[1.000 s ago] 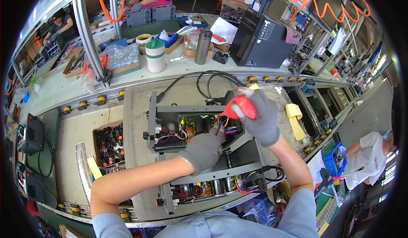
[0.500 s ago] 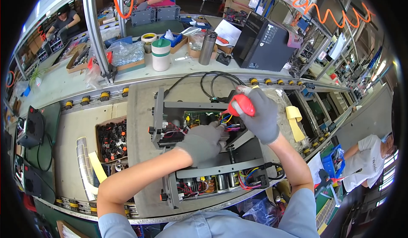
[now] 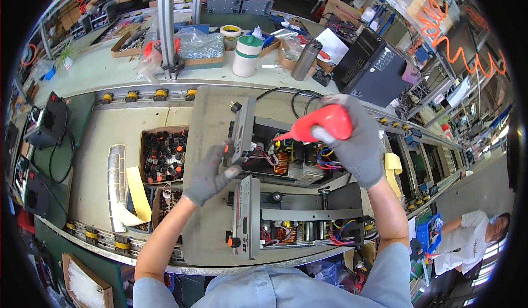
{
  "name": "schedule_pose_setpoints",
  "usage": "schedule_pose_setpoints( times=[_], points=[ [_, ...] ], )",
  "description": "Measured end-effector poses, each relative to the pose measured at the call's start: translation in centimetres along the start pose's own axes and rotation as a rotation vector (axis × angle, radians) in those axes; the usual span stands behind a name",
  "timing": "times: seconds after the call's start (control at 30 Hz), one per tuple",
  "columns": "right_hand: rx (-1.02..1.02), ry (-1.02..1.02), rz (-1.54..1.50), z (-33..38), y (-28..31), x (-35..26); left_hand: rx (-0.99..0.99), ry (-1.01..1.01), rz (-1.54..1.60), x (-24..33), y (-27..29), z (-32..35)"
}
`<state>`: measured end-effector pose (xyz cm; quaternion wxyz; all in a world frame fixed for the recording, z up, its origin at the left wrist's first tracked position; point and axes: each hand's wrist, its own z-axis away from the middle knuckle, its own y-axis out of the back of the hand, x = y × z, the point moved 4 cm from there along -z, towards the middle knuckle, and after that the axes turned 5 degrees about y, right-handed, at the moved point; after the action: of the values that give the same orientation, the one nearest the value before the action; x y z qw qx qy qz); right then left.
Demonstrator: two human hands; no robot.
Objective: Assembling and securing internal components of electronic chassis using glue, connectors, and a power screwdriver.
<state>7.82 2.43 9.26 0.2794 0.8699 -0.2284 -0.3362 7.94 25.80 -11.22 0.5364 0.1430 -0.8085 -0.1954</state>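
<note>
My right hand, in a grey glove, is wrapped round a red squeeze bottle. Its tapered nozzle points down-left at the wires and parts just behind the front panel of the far open device. My left hand, also gloved, is at the outer face of that panel, its fingertips by an orange-tipped knob. Thumb and fingers are spread; whether they press on the panel is hard to see. A second open device with coils, capacitors and coloured wires lies nearer to me.
Left of the grey board stand a carton of black and orange knobs and yellow strips. Finished-looking devices sit far left. Behind the roller rail are a white-green cup and a steel flask. Other people work nearby.
My left hand has moved left, out of the far device to its front panel. The red bottle's nozzle has shifted left, toward the panel. The view has turned somewhat.
</note>
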Motion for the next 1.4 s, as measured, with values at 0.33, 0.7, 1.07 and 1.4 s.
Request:
schedule_pose_setpoints(
  times=[0.33, 0.7, 1.07, 1.4],
  points=[
    [-0.237, 0.222, 0.300, -1.2, -6.8, -0.2, 0.046, 0.039, 0.096, -1.4, -0.8, -0.1],
    [-0.332, 0.253, 0.336, -1.4, -9.0, 1.0, 0.004, 0.101, 0.163, -2.5, -1.3, -0.4],
    [-0.353, 0.318, 0.333, -0.5, -10.4, 1.4, 0.025, 0.077, 0.036, -3.4, -1.8, -0.6],
    [-0.362, 0.223, 0.398, -1.0, -9.5, 2.5, 0.092, 0.131, 0.154, -2.0, -1.6, -2.3]
  ],
)
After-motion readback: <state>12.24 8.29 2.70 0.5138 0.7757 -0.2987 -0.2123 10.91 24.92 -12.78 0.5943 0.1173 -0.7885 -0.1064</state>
